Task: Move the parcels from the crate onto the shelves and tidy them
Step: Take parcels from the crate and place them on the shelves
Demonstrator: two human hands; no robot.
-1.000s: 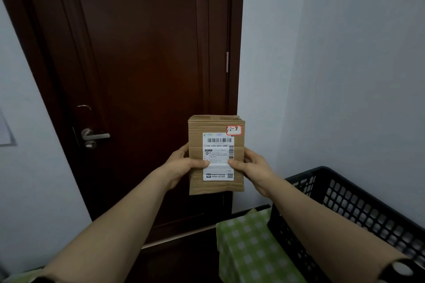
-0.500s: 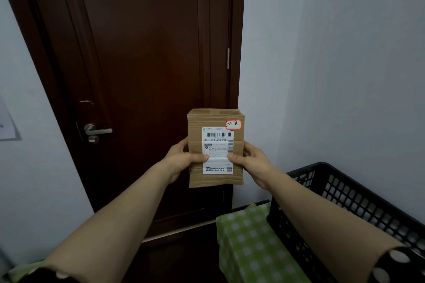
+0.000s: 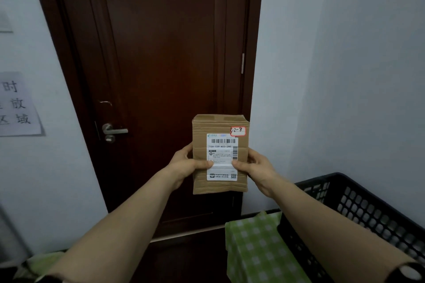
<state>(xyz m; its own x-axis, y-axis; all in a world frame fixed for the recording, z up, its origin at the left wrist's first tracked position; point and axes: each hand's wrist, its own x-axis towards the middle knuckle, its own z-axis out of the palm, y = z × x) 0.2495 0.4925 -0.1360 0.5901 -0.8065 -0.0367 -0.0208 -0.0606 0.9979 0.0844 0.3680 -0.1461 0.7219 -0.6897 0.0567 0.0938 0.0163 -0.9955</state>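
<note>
I hold a small brown cardboard parcel [image 3: 199, 138] up in front of me with both hands. It stands upright in the air, in front of the dark brown wooden door [image 3: 165, 53], and it does not touch the door or anything else but my hands. My left hand [image 3: 184, 165] grips the left side of the parcel, with my thumb [image 3: 204, 163] lying flat on the front. My right hand [image 3: 257, 165] grips the right side the same way, and its thumb [image 3: 239, 164] lies on the front too. My other fingers curl around the back, where I cannot see them. The two thumb tips rest on the edges of a white paper label [image 3: 222, 156] with black bars and small print on it. A little white sticker with a red edge [image 3: 238, 131] sits at the top right corner of the parcel. A black plastic crate with holes in its walls [image 3: 368, 209] is low down on my right, under my right arm. It stands on a green and white checked cloth [image 3: 255, 248]. A silver door handle [image 3: 113, 131] sticks out on the left of the door. A white paper sign with big black writing [image 3: 18, 105] hangs on the pale wall [image 3: 345, 76] at the far left.
</note>
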